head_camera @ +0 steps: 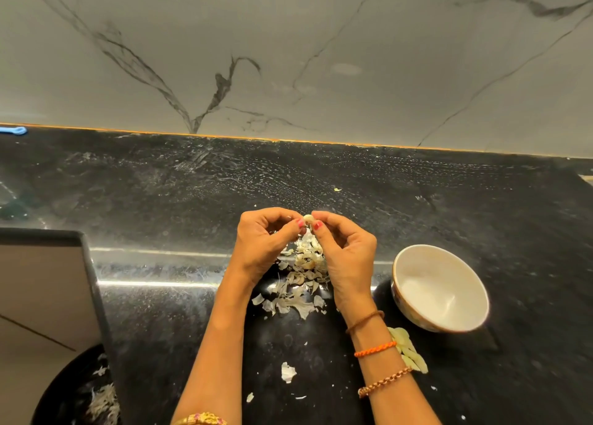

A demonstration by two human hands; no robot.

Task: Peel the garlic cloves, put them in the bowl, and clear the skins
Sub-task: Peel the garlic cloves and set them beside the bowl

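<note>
Both hands, left and right, pinch one small pale garlic clove at centre frame above heaped papery skins, while the white ceramic bowl at right looks empty, so peeling seems midway.

We saw a black speckled counter. A heap of garlic skins lay at its middle, a white bowl to the right, pale peeled cloves just near of the bowl, and stray skin flakes nearer us.
</note>
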